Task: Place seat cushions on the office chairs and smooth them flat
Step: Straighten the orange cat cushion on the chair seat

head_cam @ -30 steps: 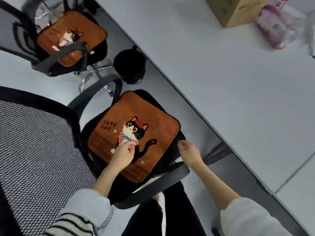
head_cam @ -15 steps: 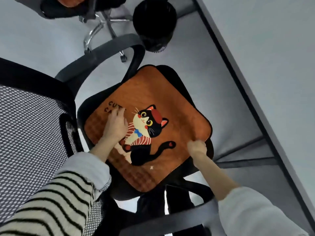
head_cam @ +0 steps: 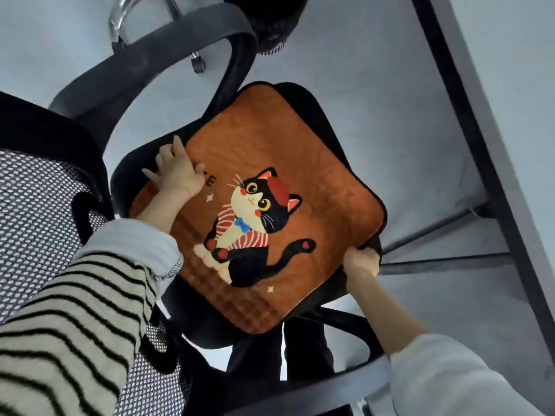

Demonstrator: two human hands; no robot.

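1. An orange cushion (head_cam: 264, 163) with a cartoon cat lies on the black seat (head_cam: 318, 109) of an office chair, turned slightly askew so seat shows past its edges.
2. It looks soft, thin and light, likely to wrinkle or slide; the corners and bound edges seem the best places to hold it.
3. The left hand (head_cam: 177, 172) rests flat on the cushion's back corner near the mesh backrest (head_cam: 39, 211), fingers spread, grasping nothing.
4. The right hand (head_cam: 360, 261) is curled around the cushion's front right corner, gripping it at the seat edge.
5. A grey armrest (head_cam: 168, 52) arches behind the seat.
6. A dark bin (head_cam: 270, 25) stands on the floor beyond; its contents are hidden.
7. A white desk (head_cam: 516, 85) runs along the right.
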